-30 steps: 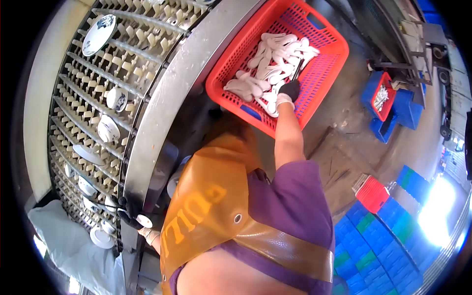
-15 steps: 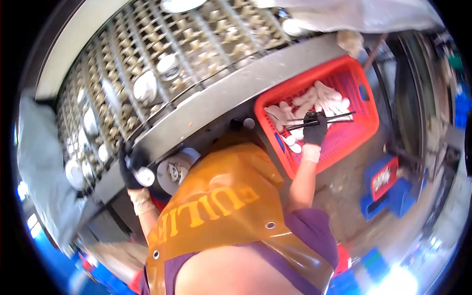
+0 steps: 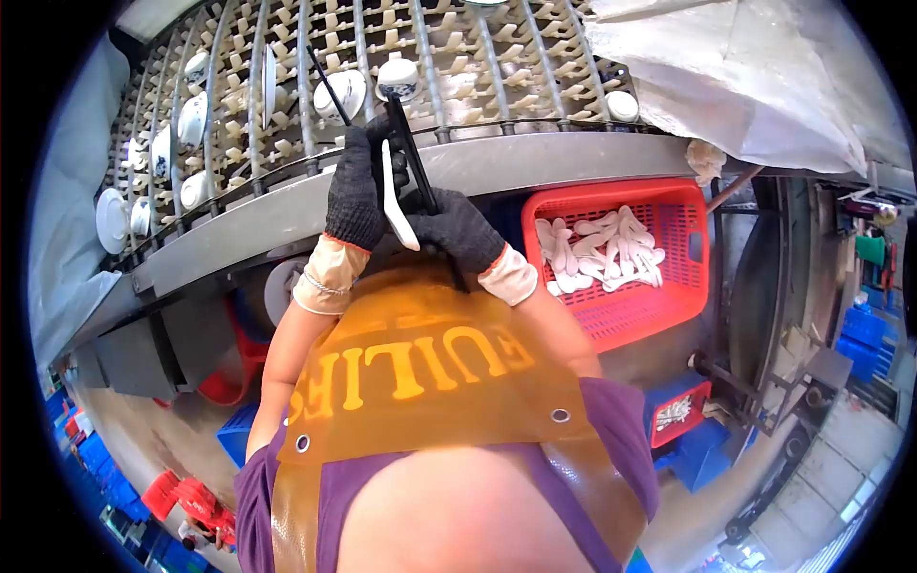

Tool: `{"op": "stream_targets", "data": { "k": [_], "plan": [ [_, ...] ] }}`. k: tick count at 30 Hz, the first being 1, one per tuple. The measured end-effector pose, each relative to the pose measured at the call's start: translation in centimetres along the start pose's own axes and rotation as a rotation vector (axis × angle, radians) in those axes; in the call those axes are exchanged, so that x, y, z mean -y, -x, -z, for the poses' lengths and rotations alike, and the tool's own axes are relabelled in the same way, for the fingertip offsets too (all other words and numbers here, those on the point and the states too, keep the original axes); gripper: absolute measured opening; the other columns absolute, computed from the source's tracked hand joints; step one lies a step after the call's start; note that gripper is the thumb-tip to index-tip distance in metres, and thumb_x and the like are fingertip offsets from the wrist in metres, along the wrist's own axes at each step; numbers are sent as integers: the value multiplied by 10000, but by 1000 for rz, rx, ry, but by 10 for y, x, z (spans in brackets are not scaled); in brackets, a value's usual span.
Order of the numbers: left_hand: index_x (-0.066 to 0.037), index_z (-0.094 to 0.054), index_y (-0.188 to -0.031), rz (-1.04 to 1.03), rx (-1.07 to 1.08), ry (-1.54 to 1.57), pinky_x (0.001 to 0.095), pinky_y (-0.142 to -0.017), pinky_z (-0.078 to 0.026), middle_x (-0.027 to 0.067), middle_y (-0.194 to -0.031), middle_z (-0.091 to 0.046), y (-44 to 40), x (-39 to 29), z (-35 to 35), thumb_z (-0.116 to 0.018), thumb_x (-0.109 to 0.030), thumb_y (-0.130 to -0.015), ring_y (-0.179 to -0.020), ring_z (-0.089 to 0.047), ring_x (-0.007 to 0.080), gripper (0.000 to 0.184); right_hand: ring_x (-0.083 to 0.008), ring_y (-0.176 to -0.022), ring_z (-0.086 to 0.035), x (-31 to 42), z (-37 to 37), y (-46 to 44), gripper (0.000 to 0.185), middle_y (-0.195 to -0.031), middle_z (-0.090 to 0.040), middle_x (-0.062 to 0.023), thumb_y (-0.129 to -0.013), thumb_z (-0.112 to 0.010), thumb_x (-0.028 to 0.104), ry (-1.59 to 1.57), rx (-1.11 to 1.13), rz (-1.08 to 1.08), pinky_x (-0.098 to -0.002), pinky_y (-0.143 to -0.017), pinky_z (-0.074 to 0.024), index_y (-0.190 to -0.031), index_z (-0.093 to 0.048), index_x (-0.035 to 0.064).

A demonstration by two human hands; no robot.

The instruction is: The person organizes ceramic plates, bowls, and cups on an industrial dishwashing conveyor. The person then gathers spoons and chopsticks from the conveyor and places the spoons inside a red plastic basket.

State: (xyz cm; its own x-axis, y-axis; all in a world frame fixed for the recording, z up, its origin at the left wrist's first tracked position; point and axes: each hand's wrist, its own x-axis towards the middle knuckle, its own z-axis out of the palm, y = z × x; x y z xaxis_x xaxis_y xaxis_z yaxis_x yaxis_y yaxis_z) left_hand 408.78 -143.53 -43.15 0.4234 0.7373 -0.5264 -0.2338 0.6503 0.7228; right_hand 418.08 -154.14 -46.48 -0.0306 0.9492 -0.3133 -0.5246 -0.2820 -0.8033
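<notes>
Both hands wear black gloves with pale cuffs and are close together in front of the conveyor's metal edge. My left hand (image 3: 356, 196) is closed round a white soup spoon (image 3: 394, 205), which stands nearly upright. A thin black chopstick (image 3: 327, 81) sticks up from the top of that hand. My right hand (image 3: 461, 232) is closed on black chopsticks (image 3: 411, 153), their upper ends slanting towards the conveyor; how many it holds I cannot tell. To the right, a red plastic basket (image 3: 611, 329) contains several white spoons (image 3: 611, 248).
Ahead runs a pegged conveyor (image 3: 458, 48) carrying bowls (image 3: 340, 94), cups and plates (image 3: 111, 220) behind a steel ledge (image 3: 535, 158). A plastic sheet (image 3: 745, 86) hangs at the upper right. Low on the right are a small red basket (image 3: 680, 406) and a blue crate (image 3: 702, 463).
My right hand has moved left, away from the red basket, with the black chopsticks. My left hand has come right and forward, so both hands now meet in front of the apron.
</notes>
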Motion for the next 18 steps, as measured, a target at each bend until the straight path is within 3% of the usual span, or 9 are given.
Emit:
{"op": "stream_targets", "data": {
  "k": [3, 4, 5, 7, 9, 11, 15, 17, 18],
  "plan": [
    [-76, -580, -952, 87, -51, -45, 202, -431, -375, -3, -673, -520, -7, -3, -10, -521, -244, -830, -508, -450, 74, 215, -30, -493, -452, -4, 5, 10, 285, -663, -544, 38, -828, -585, 248, -31, -55, 47, -167, -442, -345, -1030, -586, 47],
    [-71, -588, -953, -49, -27, -93, 207, -432, -368, -2, -681, -525, -1, 4, -20, -503, -202, -850, -521, -457, 71, 187, -27, -489, -443, -2, 6, 15, 288, -655, -534, 41, -840, -570, 246, -81, -108, 53, -162, -440, -335, -1044, -577, 44],
    [-45, -596, -967, -477, 25, -622, 211, -475, -384, -3, -705, -542, -4, 20, -16, -476, -165, -874, -552, -467, 73, 194, -25, -497, -433, 3, 9, 19, 305, -662, -527, 39, -856, -543, 242, -14, -104, 31, -156, -442, -333, -1082, -550, 38],
    [-34, -604, -977, -263, 65, -198, 215, -534, -403, -7, -740, -565, -14, 37, -30, -457, -162, -899, -600, -488, 77, 210, -30, -543, -471, 4, 14, 23, 335, -723, -551, 25, -858, -539, 249, 33, -93, 109, -158, -479, -381, -1110, -525, 29],
    [-40, -617, -946, -717, 108, -578, 220, -567, -420, -4, -766, -584, -29, 55, -39, -497, -254, -900, -648, -517, 80, 249, -42, -595, -521, -19, 28, 23, 334, -786, -568, 17, -840, -558, 222, -26, -206, 243, -169, -524, -431, -1110, -516, 28],
    [-31, -606, -939, -420, 120, -493, 229, -557, -434, 3, -772, -587, -24, 61, -62, -488, -269, -905, -631, -524, 87, 267, -69, -661, -566, -29, 53, 42, 297, -817, -578, -2, -826, -563, 173, -275, -170, 55, -182, -574, -463, -1084, -520, 31],
    [-75, -570, -928, -266, 170, -239, 200, -532, -409, -6, -786, -568, -27, 63, -83, -428, -315, -922, -629, -507, 61, 279, -38, -426, -392, -41, 81, 85, 212, -609, -457, 12, -844, -532, 188, -366, -564, 169, -165, -349, -293, -995, -530, 40],
    [-82, -584, -848, -250, 126, -223, 182, -444, -347, -14, -662, -537, -35, 57, -82, -446, -302, -906, -509, -452, 47, 266, -42, -413, -352, -48, 94, 115, 192, -563, -412, 5, -883, -480, 201, -1059, -374, 390, -170, -339, -279, -950, -544, 33],
    [-80, -563, -911, -155, 250, -271, 191, -464, -354, -5, -720, -535, -41, 50, -74, -494, -285, -880, -533, -441, 61, 218, -39, -415, -346, -69, 113, 126, 205, -583, -437, 0, -890, -472, 210, -1107, -453, 445, -164, -340, -277, -940, -550, 27]
  ]
}}
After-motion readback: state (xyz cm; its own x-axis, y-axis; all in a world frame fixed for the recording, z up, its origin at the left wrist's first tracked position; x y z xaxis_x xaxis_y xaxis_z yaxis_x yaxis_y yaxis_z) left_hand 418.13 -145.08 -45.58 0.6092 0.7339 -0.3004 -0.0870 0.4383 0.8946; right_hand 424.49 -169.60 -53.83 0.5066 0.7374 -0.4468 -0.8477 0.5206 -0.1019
